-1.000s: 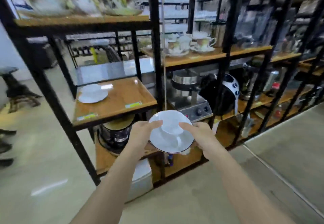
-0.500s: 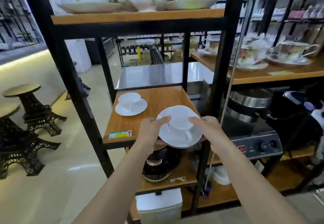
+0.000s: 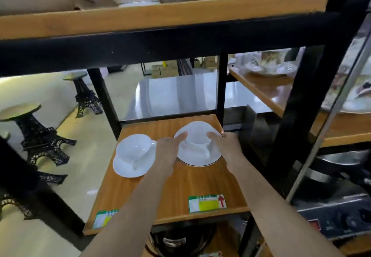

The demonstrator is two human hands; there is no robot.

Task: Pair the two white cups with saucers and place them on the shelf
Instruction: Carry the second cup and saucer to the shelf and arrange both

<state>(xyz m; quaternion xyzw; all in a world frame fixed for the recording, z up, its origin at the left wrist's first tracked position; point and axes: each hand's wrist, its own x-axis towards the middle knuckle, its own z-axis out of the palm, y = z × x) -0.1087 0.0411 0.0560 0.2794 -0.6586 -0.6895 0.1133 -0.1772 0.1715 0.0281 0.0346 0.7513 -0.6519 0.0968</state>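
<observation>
Both my hands hold a white saucer (image 3: 194,157) with a white cup (image 3: 197,140) standing on it, over the back right part of the wooden shelf (image 3: 180,188). My left hand (image 3: 168,149) grips the saucer's left rim, thumb on top. My right hand (image 3: 225,146) grips its right rim. I cannot tell whether the saucer touches the wood. A second white cup (image 3: 135,149) stands on its own white saucer (image 3: 128,166) on the shelf's left side, just left of my left hand.
Black metal uprights frame the shelf; one post (image 3: 220,88) stands close behind the held saucer. A wooden shelf (image 3: 160,17) with floral crockery hangs overhead. Floral cups stand on the right-hand shelf (image 3: 281,92). Appliances sit below. Black tower-shaped stools (image 3: 38,136) stand on the floor at left.
My hands have carried the cup and saucer forward from in front of the shelf's edge to over its back right part. I have come closer to the shelf.
</observation>
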